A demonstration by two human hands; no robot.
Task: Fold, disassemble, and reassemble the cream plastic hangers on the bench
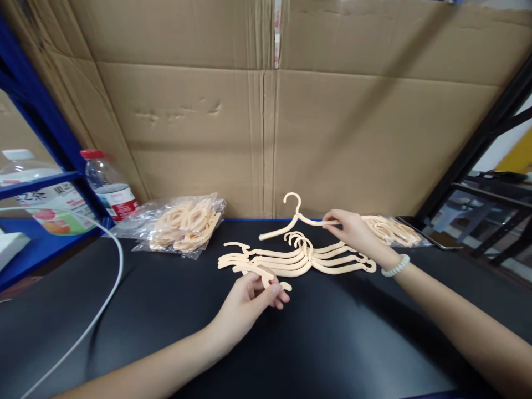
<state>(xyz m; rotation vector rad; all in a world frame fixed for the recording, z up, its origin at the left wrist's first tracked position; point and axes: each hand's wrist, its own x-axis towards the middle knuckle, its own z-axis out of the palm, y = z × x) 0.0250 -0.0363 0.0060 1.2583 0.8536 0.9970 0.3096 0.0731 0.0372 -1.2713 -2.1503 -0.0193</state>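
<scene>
Fingers and thumb of our left hand [245, 305] are closed in a pinch on one short curved hanger piece [266, 275], one end of it poking out past the thumb. Fingertips of our right hand [349, 230] are closed too, gripping one cream plastic clothes hanger [300, 217] by the end of its right arm, hook upward. One pale beaded bracelet [395, 266] circles our right wrist.

Between our hands, on one black tabletop [249, 354], lies an overlapping row of hangers [310, 259]; we count about four, their hooks bunched together at the middle. At the row's left end sit several curved end pieces [236, 245], too crowded for us to count surely.

Farther out we see two clear plastic bags of cream parts: one left bag [187, 224] near the back, and one right bag [393, 230] just beyond our right hand, with one dark flat device [428, 234] beside it. Two bottles stand at the left, one red-capped [110, 185] and one white-capped [45, 194]. One white cable [112, 282] curves along that side, and cardboard [187, 127] rises behind everything.
</scene>
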